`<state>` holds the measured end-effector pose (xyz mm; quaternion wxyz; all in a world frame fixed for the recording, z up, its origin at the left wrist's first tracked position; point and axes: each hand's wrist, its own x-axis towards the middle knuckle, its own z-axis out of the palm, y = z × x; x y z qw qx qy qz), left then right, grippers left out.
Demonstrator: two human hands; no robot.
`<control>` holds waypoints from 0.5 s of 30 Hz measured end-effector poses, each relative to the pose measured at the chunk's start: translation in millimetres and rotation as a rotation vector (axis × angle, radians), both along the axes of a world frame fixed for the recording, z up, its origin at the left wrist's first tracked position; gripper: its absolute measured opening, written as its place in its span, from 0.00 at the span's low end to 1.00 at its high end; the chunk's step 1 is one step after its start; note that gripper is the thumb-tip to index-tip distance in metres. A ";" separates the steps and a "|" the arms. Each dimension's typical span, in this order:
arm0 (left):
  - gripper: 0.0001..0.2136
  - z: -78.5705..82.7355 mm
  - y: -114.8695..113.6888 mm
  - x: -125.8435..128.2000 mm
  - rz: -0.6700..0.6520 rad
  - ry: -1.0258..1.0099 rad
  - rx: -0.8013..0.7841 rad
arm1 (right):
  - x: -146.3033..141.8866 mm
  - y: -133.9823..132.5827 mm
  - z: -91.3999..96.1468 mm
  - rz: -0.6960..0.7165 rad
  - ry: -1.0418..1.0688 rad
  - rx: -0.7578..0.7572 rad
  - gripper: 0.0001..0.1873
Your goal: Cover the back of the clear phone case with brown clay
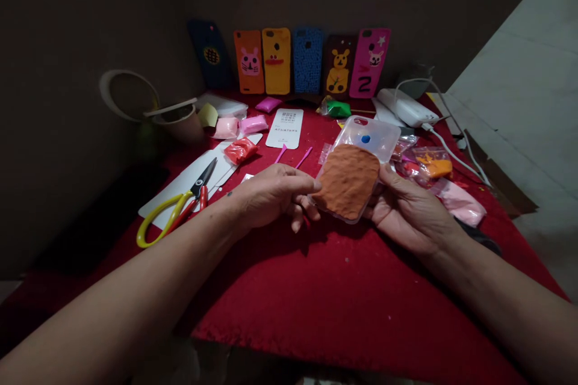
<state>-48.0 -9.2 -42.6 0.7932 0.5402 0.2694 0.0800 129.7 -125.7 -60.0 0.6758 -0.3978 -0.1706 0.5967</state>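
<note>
A clear phone case is held up above the table, tilted. Brown-orange clay covers its lower part, with a lumpy surface. Near the camera hole, a small blue spot shows on the bare upper part. My right hand grips the case by its right edge, thumb at the clay's side and fingers underneath. At the left edge, my left hand has closed fingers on the case, one fingertip touching the clay's border. Its other fingers curl below.
Several decorated phone cases lean against the back wall. Yellow-and-red-handled scissors lie left on white card. Pink clay tools, a red clay packet, a white card and a white power bank with cables lie around the red cloth.
</note>
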 end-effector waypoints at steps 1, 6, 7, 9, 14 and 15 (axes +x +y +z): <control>0.06 0.0 0.0 0.2 -0.002 0.008 0.014 | 0.2 -0.1 -0.2 0.004 -0.004 -0.001 0.13; 0.05 0.4 -2.0 1.4 0.005 0.068 0.062 | -0.9 -1.0 0.4 -0.004 -0.021 0.008 0.13; 0.05 1.1 -2.3 1.4 0.005 0.082 0.070 | -1.3 -1.1 0.6 -0.006 -0.019 0.010 0.13; 0.06 3.0 -2.7 1.1 -0.010 0.097 0.084 | -1.7 -1.2 0.8 -0.004 -0.014 0.015 0.13; 0.08 5.2 -1.8 0.0 -0.034 0.036 0.039 | 0.0 -0.6 -0.8 -0.018 -0.015 0.014 0.14; 0.08 4.7 -1.3 -0.3 -0.030 0.019 0.028 | 0.5 -0.5 -1.3 -0.018 -0.018 0.015 0.14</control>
